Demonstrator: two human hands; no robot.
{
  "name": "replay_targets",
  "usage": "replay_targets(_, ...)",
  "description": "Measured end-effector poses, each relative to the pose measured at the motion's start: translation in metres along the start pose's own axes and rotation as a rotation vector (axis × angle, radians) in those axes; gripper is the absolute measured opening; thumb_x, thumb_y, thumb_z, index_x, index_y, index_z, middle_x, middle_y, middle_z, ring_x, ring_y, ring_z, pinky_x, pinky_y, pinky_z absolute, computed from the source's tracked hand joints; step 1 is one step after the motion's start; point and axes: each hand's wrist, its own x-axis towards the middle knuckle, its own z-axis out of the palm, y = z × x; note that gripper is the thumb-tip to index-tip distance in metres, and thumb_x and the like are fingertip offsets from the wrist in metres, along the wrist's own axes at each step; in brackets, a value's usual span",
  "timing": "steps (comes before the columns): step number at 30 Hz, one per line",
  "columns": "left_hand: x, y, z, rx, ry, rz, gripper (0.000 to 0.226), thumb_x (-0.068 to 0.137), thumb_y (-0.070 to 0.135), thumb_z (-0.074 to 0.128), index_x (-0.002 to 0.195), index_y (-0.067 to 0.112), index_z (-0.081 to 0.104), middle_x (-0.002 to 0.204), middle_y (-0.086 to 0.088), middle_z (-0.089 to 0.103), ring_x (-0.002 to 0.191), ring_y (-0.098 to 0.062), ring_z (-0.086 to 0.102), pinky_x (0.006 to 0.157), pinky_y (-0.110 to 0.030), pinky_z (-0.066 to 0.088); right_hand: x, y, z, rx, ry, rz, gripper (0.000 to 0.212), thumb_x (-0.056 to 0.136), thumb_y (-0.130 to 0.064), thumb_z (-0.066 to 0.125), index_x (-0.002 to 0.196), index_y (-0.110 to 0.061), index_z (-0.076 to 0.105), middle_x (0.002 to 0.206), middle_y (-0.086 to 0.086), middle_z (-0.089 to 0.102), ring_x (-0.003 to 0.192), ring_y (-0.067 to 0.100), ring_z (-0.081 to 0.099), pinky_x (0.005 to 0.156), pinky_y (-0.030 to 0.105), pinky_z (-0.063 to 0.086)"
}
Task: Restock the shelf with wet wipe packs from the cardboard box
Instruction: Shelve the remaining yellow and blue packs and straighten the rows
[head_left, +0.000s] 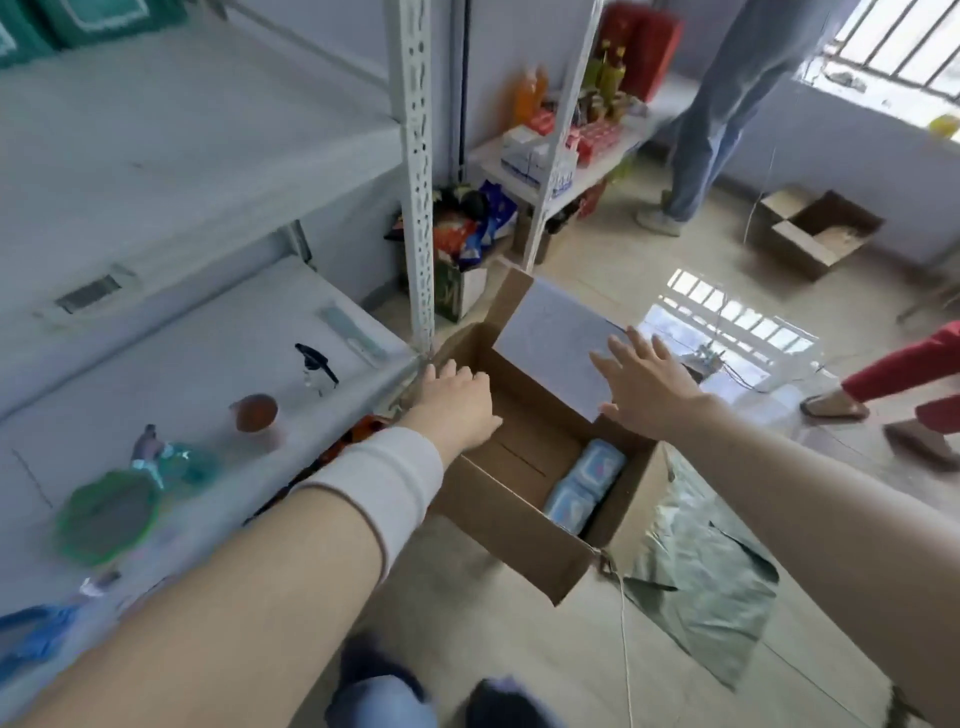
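Note:
An open cardboard box (511, 540) stands on the floor beside the white shelf (208, 364). Inside it, at the right, lie light-blue wet wipe packs (587, 486). My left hand (454, 402) hovers over the box's left side with fingers relaxed, holding nothing. My right hand (647, 382) is spread flat with straight fingers at the raised far flap (550, 343) of the box. Neither hand touches a pack.
The low shelf carries a green plate (106, 514), a brown bowl (254, 413) and small items. A metal upright (418, 171) stands by the box. A grey-green bag (701, 577) lies on the floor at right. Another box (815, 234) and two people's legs are further off.

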Motion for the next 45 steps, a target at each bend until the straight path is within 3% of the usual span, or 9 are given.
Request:
replay_targets(4, 0.028, 0.047, 0.054, -0.055, -0.137, -0.001, 0.061, 0.095, 0.043, 0.042, 0.145, 0.012, 0.028, 0.153, -0.009, 0.029, 0.145, -0.028, 0.016, 0.118, -0.045, 0.014, 0.012, 0.041, 0.062, 0.006, -0.129, 0.002, 0.074, 0.094, -0.044, 0.045, 0.151, -0.019, 0.007, 0.159, 0.008, 0.007, 0.146, 0.033, 0.002, 0.119, 0.044, 0.01)
replay_targets(12, 0.12, 0.103, 0.167, -0.216, -0.348, -0.036, 0.051, 0.095, 0.039, 0.043, 0.135, 0.009, 0.038, 0.146, -0.012, 0.038, 0.143, -0.031, 0.021, 0.116, -0.043, 0.017, 0.078, 0.075, 0.188, -0.072, -0.399, -0.177, 0.074, 0.095, -0.043, 0.044, 0.151, -0.014, 0.006, 0.158, 0.01, 0.008, 0.146, 0.033, 0.005, 0.118, 0.043, 0.01)
replay_targets(20, 0.171, 0.138, 0.225, -0.385, -0.551, -0.164, 0.053, 0.093, 0.042, 0.047, 0.135, 0.012, 0.038, 0.144, -0.009, 0.042, 0.139, -0.028, 0.028, 0.112, -0.04, 0.024, 0.129, 0.094, 0.257, 0.03, -0.602, -0.257, 0.075, 0.094, -0.041, 0.046, 0.151, -0.016, 0.004, 0.159, 0.009, 0.007, 0.147, 0.03, 0.004, 0.118, 0.038, 0.011)
replay_targets(25, 0.226, 0.16, 0.28, -0.56, -0.647, -0.283, 0.057, 0.091, 0.039, 0.054, 0.136, 0.01, 0.035, 0.138, -0.014, 0.045, 0.13, -0.03, 0.04, 0.105, -0.037, 0.032, 0.204, 0.099, 0.323, -0.009, -0.616, -0.366, 0.08, 0.091, -0.045, 0.05, 0.151, -0.014, 0.007, 0.157, 0.014, 0.011, 0.146, 0.032, 0.007, 0.117, 0.038, 0.017)
replay_targets(31, 0.289, 0.176, 0.391, -0.658, -0.744, -0.424, 0.065, 0.083, 0.049, 0.059, 0.134, 0.012, 0.04, 0.132, -0.014, 0.05, 0.122, -0.032, 0.048, 0.099, -0.038, 0.042, 0.3, 0.075, 0.417, -0.238, -0.568, -0.578, 0.086, 0.089, -0.037, 0.057, 0.15, -0.011, 0.002, 0.156, 0.019, 0.006, 0.143, 0.034, 0.014, 0.111, 0.038, 0.026)
replay_targets(35, 0.306, 0.17, 0.44, -0.598, -0.831, -0.402, 0.082, 0.069, 0.051, 0.073, 0.131, 0.01, 0.038, 0.129, -0.012, 0.049, 0.116, -0.029, 0.051, 0.093, -0.033, 0.044, 0.341, 0.059, 0.455, -0.334, -0.533, -0.748, 0.074, 0.093, -0.023, 0.05, 0.15, -0.006, 0.005, 0.149, 0.018, 0.024, 0.135, 0.033, 0.03, 0.106, 0.037, 0.032)
replay_targets(38, 0.321, 0.159, 0.448, -0.549, -0.886, -0.329, 0.089, 0.062, 0.053, 0.078, 0.129, 0.011, 0.036, 0.125, -0.011, 0.05, 0.112, -0.027, 0.053, 0.088, -0.032, 0.044, 0.358, 0.049, 0.473, -0.497, -0.533, -0.85, 0.08, 0.086, -0.027, 0.062, 0.146, -0.002, 0.015, 0.142, 0.016, 0.032, 0.132, 0.032, 0.033, 0.107, 0.041, 0.031)
replay_targets(41, 0.332, 0.147, 0.451, -0.576, -0.981, -0.269, 0.084, 0.055, 0.061, 0.078, 0.121, 0.017, 0.049, 0.117, -0.002, 0.061, 0.102, -0.022, 0.061, 0.085, -0.028, 0.049, 0.371, 0.039, 0.474, -0.575, -0.574, -0.928, 0.092, 0.069, -0.041, 0.077, 0.137, -0.003, 0.028, 0.135, 0.014, 0.037, 0.125, 0.03, 0.04, 0.106, 0.041, 0.032)
replay_targets(45, 0.338, 0.13, 0.441, -0.683, -1.0, -0.238, 0.074, 0.06, 0.053, 0.08, 0.122, 0.019, 0.056, 0.117, 0.002, 0.064, 0.103, -0.018, 0.062, 0.089, -0.026, 0.05, 0.375, 0.037, 0.471, -0.526, -0.624, -0.919, 0.097, 0.064, -0.038, 0.082, 0.137, -0.004, 0.029, 0.137, 0.016, 0.035, 0.125, 0.031, 0.041, 0.106, 0.039, 0.031)
